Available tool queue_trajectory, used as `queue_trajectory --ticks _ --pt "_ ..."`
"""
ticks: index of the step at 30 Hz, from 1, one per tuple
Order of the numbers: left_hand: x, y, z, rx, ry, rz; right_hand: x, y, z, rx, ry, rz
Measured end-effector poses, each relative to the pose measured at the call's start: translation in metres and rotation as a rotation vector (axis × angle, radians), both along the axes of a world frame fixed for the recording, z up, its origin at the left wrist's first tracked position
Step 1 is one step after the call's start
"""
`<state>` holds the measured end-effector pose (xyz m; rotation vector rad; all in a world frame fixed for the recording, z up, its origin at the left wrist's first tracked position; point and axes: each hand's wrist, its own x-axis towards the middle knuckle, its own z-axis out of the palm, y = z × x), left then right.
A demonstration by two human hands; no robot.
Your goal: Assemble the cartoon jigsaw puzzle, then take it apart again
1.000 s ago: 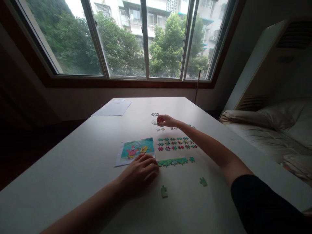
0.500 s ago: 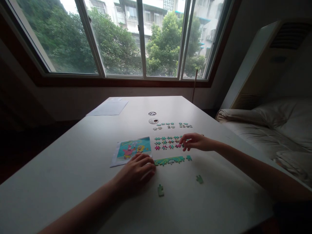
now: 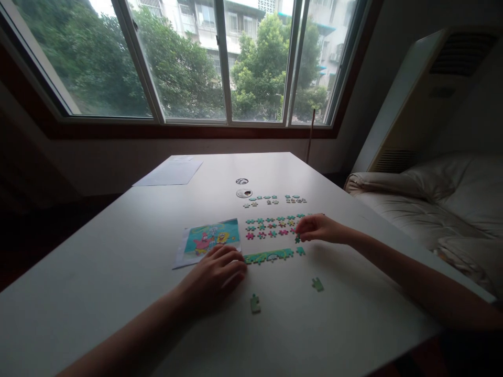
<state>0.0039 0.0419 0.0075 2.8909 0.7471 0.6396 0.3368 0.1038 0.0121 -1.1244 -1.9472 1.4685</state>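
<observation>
Fingertips of my right hand are pinched together on a small dark green puzzle piece at the right end of the loose pieces. Those loose puzzle pieces, green, yellow and pink, lie in short rows. My left hand lies palm down with its fingers loosely spread, touching the left end of a joined strip of puzzle pieces. Partly under its fingers is a cartoon picture card. A single green piece sits at the strip's right end.
Two loose green pieces, one in front and another to its right, lie nearer me on the white table. Farther back are more small pieces, two round inserts and white paper. A sofa stands right.
My right hand's fingers have closed from a spread pose onto a green puzzle piece. My left hand stays in place beside the strip. The view has shifted slightly.
</observation>
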Motion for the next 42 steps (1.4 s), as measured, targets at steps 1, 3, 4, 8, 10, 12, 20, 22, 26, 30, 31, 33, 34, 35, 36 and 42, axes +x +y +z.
queue_trajectory --ticks 1,3,4,8,10,12,20,22,26,30,31,33,34,35,36,42 --pt "0.000 0.000 0.000 0.004 -0.003 0.001 0.000 -0.001 0.000 0.021 -0.021 0.006" --pt "0.000 0.000 0.000 0.009 -0.008 -0.002 -0.001 -0.003 0.002 0.092 -0.074 0.022" --pt "0.000 0.000 0.000 0.009 -0.007 -0.003 -0.002 -0.004 0.003 0.134 -0.107 0.030" --pt "0.000 0.000 0.000 0.010 0.001 0.002 -0.008 -0.010 0.008 0.260 -0.206 0.074" --pt "0.000 0.000 0.000 0.005 0.004 0.008 -0.012 -0.013 0.008 0.286 -0.235 0.088" --pt "0.000 -0.001 0.000 -0.003 0.008 0.008 -0.015 -0.015 0.008 0.298 -0.259 0.085" --pt "-0.001 0.000 0.000 0.003 0.010 0.002 -0.020 -0.021 0.002 0.392 -0.313 0.062" --pt "-0.001 0.000 -0.001 0.002 0.013 -0.001 -0.020 -0.021 0.001 0.409 -0.316 0.065" --pt "-0.001 0.000 -0.002 0.001 0.015 -0.001 -0.018 -0.021 0.002 0.468 -0.326 0.040" --pt "-0.001 0.000 -0.001 0.008 0.012 0.004 -0.016 -0.023 0.009 0.534 -0.380 0.078" --pt "-0.001 0.000 -0.001 0.010 0.009 0.004 -0.015 -0.024 0.011 0.544 -0.400 0.100" --pt "0.000 0.000 0.000 0.014 0.002 0.002 -0.015 -0.026 0.013 0.566 -0.433 0.138" --pt "0.000 0.000 0.000 0.017 0.000 0.000 -0.015 -0.026 0.014 0.574 -0.443 0.150" --pt "0.000 0.000 0.000 0.019 -0.001 -0.001 -0.016 -0.027 0.014 0.580 -0.450 0.157" --pt "0.000 0.000 0.001 0.020 0.000 -0.002 -0.016 -0.027 0.013 0.587 -0.455 0.159" --pt "-0.001 0.000 0.000 0.013 0.004 -0.005 -0.017 -0.027 0.009 0.630 -0.445 0.167"
